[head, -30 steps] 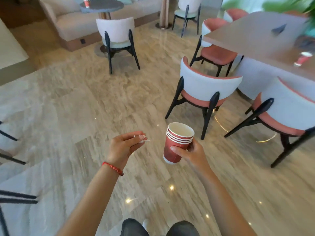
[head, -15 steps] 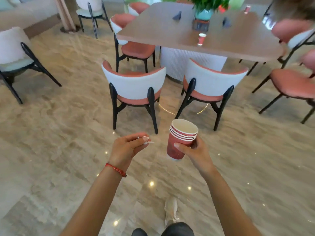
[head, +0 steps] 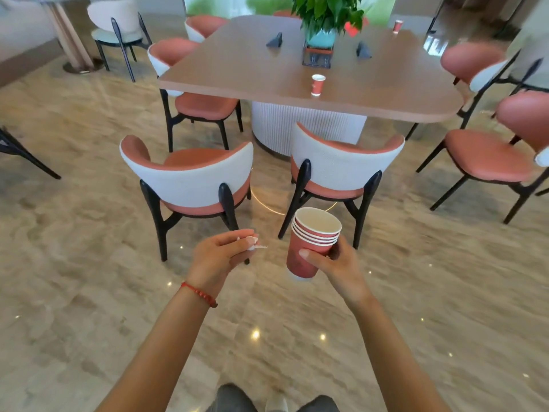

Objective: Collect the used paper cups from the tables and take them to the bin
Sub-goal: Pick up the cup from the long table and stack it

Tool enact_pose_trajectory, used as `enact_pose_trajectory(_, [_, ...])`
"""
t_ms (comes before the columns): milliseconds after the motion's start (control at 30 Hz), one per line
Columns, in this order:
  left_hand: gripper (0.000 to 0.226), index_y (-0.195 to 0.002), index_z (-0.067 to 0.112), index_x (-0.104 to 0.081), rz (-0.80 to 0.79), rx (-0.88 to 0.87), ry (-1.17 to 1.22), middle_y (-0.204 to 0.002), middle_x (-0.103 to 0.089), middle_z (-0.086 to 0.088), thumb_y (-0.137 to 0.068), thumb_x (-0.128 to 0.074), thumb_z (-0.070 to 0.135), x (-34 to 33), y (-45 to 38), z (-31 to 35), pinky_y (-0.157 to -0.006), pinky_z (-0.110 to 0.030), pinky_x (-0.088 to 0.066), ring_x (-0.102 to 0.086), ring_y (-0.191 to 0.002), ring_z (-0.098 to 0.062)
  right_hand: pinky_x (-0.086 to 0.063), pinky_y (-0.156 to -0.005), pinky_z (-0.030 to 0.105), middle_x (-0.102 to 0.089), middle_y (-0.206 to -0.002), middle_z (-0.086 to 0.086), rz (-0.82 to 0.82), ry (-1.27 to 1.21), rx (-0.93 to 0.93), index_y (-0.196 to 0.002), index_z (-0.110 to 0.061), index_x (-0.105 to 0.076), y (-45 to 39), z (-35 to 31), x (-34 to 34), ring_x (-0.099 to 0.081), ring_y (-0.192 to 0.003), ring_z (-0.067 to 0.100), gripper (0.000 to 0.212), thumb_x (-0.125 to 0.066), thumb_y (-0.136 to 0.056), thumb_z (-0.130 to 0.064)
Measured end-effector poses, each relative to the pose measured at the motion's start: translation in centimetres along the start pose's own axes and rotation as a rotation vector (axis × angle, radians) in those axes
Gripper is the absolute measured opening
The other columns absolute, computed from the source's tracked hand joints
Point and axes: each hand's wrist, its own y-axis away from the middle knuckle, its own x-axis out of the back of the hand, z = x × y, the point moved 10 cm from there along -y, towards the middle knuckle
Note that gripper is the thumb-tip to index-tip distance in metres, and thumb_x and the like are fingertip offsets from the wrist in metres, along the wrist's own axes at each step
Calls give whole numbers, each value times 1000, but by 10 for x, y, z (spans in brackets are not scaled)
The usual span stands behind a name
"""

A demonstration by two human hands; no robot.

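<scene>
Right hand [head: 332, 263] grips a cup stack [head: 312, 242] before the table [head: 237, 72]; left hand [head: 221, 257] pinches white scraps [head: 252, 243]; adding the table's cups [head: 318, 84] one-handed could topple the stack.

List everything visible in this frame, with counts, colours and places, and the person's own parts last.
Stack of red paper cups: about five nested, in the right hand.
Single red paper cup: one, near edge of the table.
Far red paper cup: one, table's far side.
Brown wooden table: one, centre.
Green potted plant: one, on table.
Black wedge stands: two, flanking the plant.
Coral-and-white chairs: about seven, around the table.
Small white scrap: one, pinched in left hand.
Red bracelet: one, left wrist.
Hands: left, right.
</scene>
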Motion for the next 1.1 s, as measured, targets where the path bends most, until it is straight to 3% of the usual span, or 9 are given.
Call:
enact_pose_trajectory(167, [9,-82,9,-72,-6,5,-12,-80,-75,-2,-79,-67,3,-30,-64,12,-63,-16,-54,-71,-78,-11,-50,-71,12,-70,-100,-17,21,-8,-7,-110,-34,-57,-64,0,24,-64,-96,0,54,-82,-64,-21])
enact_pose_trajectory(300, [10,-80,11,-74,-39,-35,-24,-84,-75,-3,-78,-68,3,-47,-121,28,-66,-18,-55,-71,-82,-13,-49,-70,10,-69,-101,-22,16,-6,12,-109,-34,-57,-117,0,28,-64,-95,-2,52,-80,-69,-12])
enact_pose_trajectory(533, [9,-82,6,-73,-89,-12,21,-82,-75,-8,-77,-68,-1,-84,-267,68,-66,-18,-55,-72,-80,-16,-52,-74,16,-71,-103,-11,93,-25,19,-114,-27,-59,-259,-7,35,-65,-99,7,54,-83,-66,-14])
enact_pose_trajectory(700, [13,-86,2,-71,-119,6,30,-81,-75,-8,-75,-68,-4,-110,-355,106,-67,-19,-56,-71,-79,-18,-51,-73,15,-70,-103,-12,149,-32,32,-111,-29,-58,-352,-29,36,-65,-96,3,55,-80,-60,-25])
enact_pose_trajectory(800, [12,-83,3,-71,-123,16,34,-81,-75,-10,-75,-68,-5,-125,-398,129,-65,-19,-55,-71,-79,-18,-50,-71,12,-71,-98,-18,155,-11,33,-108,-31,-58,-396,-39,40,-65,-93,-2,50,-81,-67,-15])
enact_pose_trajectory(967, [13,-85,3,-72,-152,45,14,-84,-75,-12,-72,-71,-2,-157,-461,146,-66,-18,-55,-72,-80,-19,-54,-77,21,-71,-101,-16,175,-11,25,-108,-32,-58,-460,-47,59,-65,-97,3,49,-81,-68,-17])
enact_pose_trajectory(1100, [13,-81,6,-73,-138,59,19,-82,-75,-10,-69,-72,0,-181,-513,151,-64,-17,-54,-72,-79,-18,-51,-76,15,-70,-101,-15,180,-16,48,-110,-30,-56,-516,-50,78,-64,-98,3,52,-80,-64,-21])
